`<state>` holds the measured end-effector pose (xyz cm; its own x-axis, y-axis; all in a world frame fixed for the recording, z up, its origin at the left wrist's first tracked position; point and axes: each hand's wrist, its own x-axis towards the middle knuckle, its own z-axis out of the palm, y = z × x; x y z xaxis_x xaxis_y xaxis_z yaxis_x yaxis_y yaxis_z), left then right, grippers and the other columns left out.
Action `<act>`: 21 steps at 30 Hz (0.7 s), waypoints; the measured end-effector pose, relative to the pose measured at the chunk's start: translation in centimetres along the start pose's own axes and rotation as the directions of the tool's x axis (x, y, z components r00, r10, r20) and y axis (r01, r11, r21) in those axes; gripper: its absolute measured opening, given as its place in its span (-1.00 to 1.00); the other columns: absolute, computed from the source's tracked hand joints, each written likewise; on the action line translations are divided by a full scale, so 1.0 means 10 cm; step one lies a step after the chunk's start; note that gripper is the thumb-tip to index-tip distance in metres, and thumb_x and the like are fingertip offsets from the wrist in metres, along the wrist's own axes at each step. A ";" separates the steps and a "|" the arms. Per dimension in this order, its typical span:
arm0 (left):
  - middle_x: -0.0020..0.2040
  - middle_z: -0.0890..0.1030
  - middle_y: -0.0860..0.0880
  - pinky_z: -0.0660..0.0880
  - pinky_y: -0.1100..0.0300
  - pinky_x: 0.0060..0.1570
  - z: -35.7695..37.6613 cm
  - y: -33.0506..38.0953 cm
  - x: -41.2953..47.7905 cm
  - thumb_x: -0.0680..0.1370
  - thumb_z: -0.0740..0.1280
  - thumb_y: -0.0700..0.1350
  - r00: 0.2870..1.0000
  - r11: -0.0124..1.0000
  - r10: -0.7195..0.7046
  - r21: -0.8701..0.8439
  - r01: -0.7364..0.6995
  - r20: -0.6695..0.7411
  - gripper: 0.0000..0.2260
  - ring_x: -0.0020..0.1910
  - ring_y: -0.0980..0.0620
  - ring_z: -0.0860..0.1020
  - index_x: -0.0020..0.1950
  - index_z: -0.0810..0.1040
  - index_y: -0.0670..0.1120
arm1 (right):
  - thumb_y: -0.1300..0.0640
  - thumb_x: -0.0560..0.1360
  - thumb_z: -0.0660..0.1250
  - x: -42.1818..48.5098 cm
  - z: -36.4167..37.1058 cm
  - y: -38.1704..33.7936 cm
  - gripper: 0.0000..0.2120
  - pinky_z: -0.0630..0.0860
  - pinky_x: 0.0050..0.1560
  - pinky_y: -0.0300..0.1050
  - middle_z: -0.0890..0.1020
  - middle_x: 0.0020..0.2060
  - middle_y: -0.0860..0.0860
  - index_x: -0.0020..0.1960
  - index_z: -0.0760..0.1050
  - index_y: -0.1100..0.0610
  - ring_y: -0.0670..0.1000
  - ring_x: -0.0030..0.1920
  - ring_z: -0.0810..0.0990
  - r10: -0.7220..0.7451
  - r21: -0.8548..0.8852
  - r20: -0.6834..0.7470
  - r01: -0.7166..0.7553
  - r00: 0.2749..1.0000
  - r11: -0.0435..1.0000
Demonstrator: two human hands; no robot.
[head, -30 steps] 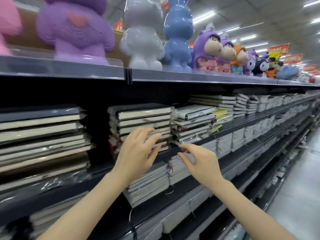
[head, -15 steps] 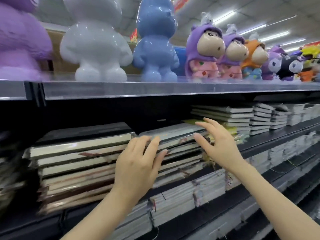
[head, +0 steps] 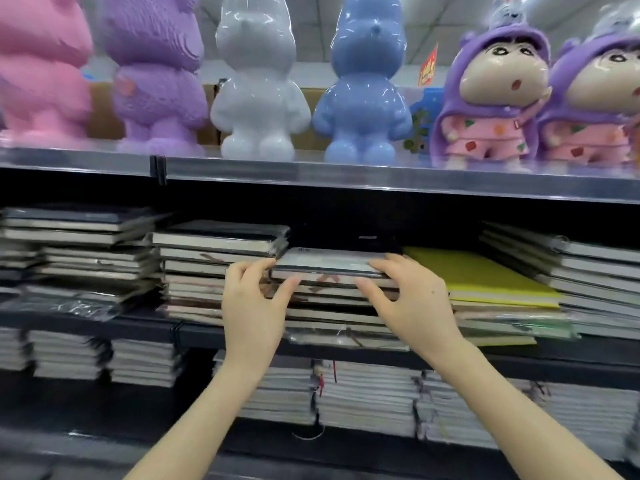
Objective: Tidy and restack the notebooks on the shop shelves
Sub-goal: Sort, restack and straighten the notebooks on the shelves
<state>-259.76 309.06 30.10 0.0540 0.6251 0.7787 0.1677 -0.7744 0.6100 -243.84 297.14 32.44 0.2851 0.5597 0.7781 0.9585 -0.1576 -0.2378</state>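
Both hands are at the middle stack of notebooks in the centre of the frame. The left hand (head: 255, 306) has its fingers curled over the left end of the top notebook (head: 329, 262) with the thumb under its front edge. The right hand (head: 414, 299) pinches the right end the same way, fingers on the cover and thumb below. The top notebook, dark-covered and wrapped in shiny film, lies flat on its stack (head: 332, 306) on the middle shelf (head: 201, 332). Just beside it, left of centre, stands a taller stack of dark notebooks (head: 221, 247), and further left is a looser, uneven pile (head: 76, 233). To the right of the hands a yellow notebook (head: 481, 273) tops a low pile, with another dark-covered stack (head: 581, 271) at the right edge. On the shelf below, in the lower half of the frame, sit rows of pale-edged notebook stacks (head: 367, 396). Along the top shelf (head: 346, 180) stands a row of figures: a pink one (head: 38, 71), a purple one (head: 156, 74), a glossy white one (head: 256, 84), a blue one (head: 363, 84) and, at the upper right, two cartoon figures in purple hoods (head: 491, 102).
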 end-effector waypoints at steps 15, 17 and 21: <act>0.03 0.58 -0.07 0.32 0.51 -0.09 0.00 0.04 -0.01 0.46 0.45 -0.10 0.994 0.990 0.064 0.118 -0.074 0.083 -0.64 -0.07 0.09 0.47 0.22 0.57 -0.17 | -0.08 0.56 0.26 0.01 0.01 0.20 -0.57 0.32 0.29 -0.15 0.52 0.27 0.06 0.30 0.50 0.17 0.05 0.30 0.45 -0.084 0.080 0.083 0.077 0.993 0.994; 0.02 0.58 -0.10 0.34 0.40 -0.05 -0.01 0.07 0.00 0.45 0.46 -0.09 0.992 0.974 0.091 0.199 -0.107 0.087 -0.63 -0.04 -0.01 0.51 0.22 0.57 -0.18 | -0.05 0.58 0.24 -0.06 -0.03 0.22 -0.58 0.34 0.31 -0.11 0.47 0.33 0.06 0.35 0.45 0.14 0.04 0.34 0.41 -0.075 0.114 0.099 0.063 0.992 0.991; -0.02 0.57 -0.18 0.41 0.09 -0.03 0.08 0.31 -0.12 0.42 0.49 -0.10 0.926 0.860 0.378 0.366 -0.356 0.012 -0.66 -0.05 -0.15 0.52 0.14 0.59 -0.21 | -0.13 0.57 0.14 -0.39 -0.20 0.54 -0.53 0.48 0.16 -0.11 0.53 0.29 0.06 0.33 0.46 0.12 0.04 0.29 0.50 -0.050 0.018 -0.062 0.051 0.997 0.999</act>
<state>-258.55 306.00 30.96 0.1255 0.2869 0.9497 0.4851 -0.8528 0.1935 -239.74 292.54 29.29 0.2367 0.5157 0.8234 0.9715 -0.1137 -0.2080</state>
